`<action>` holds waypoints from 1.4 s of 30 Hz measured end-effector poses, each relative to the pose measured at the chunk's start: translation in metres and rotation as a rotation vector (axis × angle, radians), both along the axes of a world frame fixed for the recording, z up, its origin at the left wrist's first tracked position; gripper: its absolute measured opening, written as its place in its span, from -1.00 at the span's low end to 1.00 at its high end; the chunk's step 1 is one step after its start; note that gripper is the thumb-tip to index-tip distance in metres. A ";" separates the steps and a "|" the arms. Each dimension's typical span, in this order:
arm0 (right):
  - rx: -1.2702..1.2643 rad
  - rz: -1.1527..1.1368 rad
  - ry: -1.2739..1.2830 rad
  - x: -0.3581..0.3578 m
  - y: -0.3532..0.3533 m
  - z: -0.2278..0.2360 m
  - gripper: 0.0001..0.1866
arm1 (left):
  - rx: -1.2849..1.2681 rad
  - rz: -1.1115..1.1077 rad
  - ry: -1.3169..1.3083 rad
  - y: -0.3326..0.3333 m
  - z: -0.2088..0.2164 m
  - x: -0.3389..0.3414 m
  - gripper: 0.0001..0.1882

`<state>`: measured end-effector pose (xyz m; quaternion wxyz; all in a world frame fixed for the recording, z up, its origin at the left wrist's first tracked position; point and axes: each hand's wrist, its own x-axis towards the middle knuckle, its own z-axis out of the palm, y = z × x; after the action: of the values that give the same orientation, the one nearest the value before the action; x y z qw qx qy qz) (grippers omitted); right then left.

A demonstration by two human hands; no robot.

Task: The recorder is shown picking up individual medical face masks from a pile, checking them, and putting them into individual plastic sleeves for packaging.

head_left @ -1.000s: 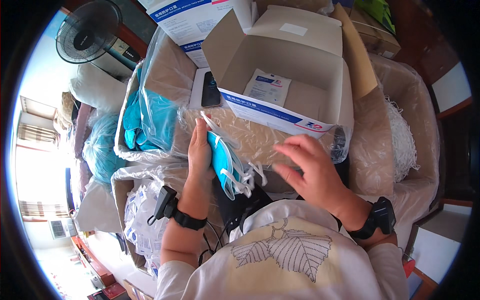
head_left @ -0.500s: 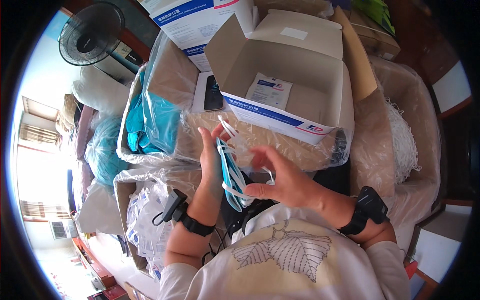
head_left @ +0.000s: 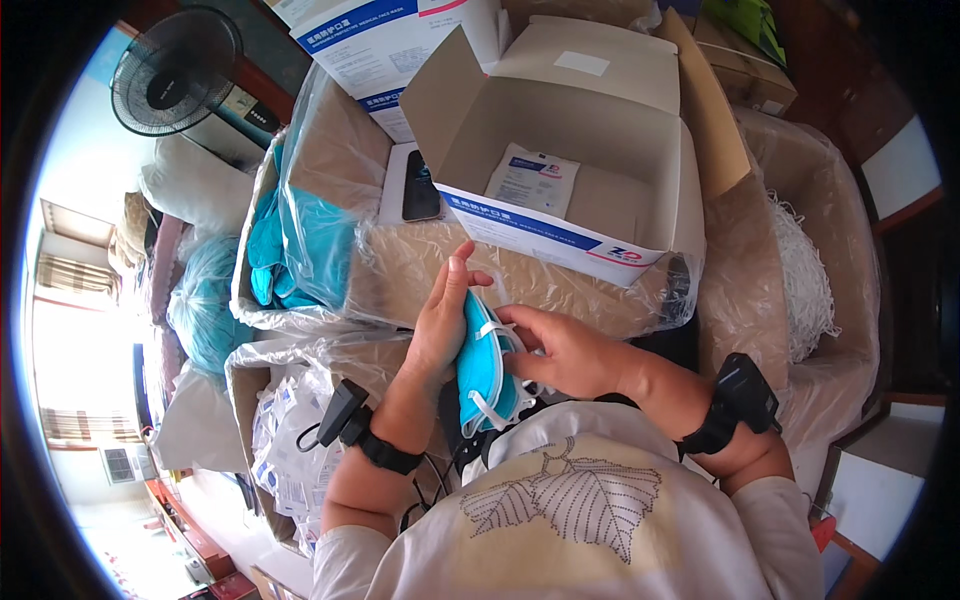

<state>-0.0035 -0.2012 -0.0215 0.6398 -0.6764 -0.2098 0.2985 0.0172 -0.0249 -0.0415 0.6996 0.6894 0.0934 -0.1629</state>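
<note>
A folded blue face mask (head_left: pixel 482 372) with white edges and white straps stands on end in front of my shirt. My left hand (head_left: pixel 436 325) is closed around its left side, fingers pointing up and away. From the right, my right hand (head_left: pixel 572 352) grips the mask's other side, with the fingertips in among the white straps and partly hidden. Whether more than one mask is in the bundle I cannot tell. Just beyond my hands is an open white carton (head_left: pixel 560 235) with a flat white packet (head_left: pixel 533 180) inside.
A dark phone (head_left: pixel 421 187) lies left of the carton. To the left stand a plastic-lined box of blue masks (head_left: pixel 268 245) and another of white packets (head_left: pixel 300 430). White straps (head_left: pixel 803 290) fill a lined box at right. A fan (head_left: pixel 178 75) is far left.
My right hand has moved in from beside the straps onto the mask. The mask has turned so more of its blue face shows, and the loose straps are lower.
</note>
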 end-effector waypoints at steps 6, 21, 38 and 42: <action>-0.278 -0.277 -0.644 0.007 -0.012 -0.012 -0.72 | -0.061 -0.003 0.080 0.011 0.003 0.010 -0.39; 0.285 -0.225 -0.006 -0.014 0.011 -0.010 -0.50 | -0.436 0.086 0.180 0.014 0.000 0.018 -0.38; -0.046 -0.231 -0.356 -0.023 0.016 -0.025 -0.44 | -0.162 0.510 0.052 -0.002 -0.016 0.017 -0.59; -0.126 -0.028 -0.131 -0.022 0.009 -0.015 -0.55 | -0.243 0.473 0.174 0.010 -0.032 0.017 -0.58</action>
<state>-0.0257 -0.1925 -0.0368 0.5848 -0.7364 -0.2227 0.2573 0.0340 -0.0153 -0.0733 0.7851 0.5430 0.2911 -0.0638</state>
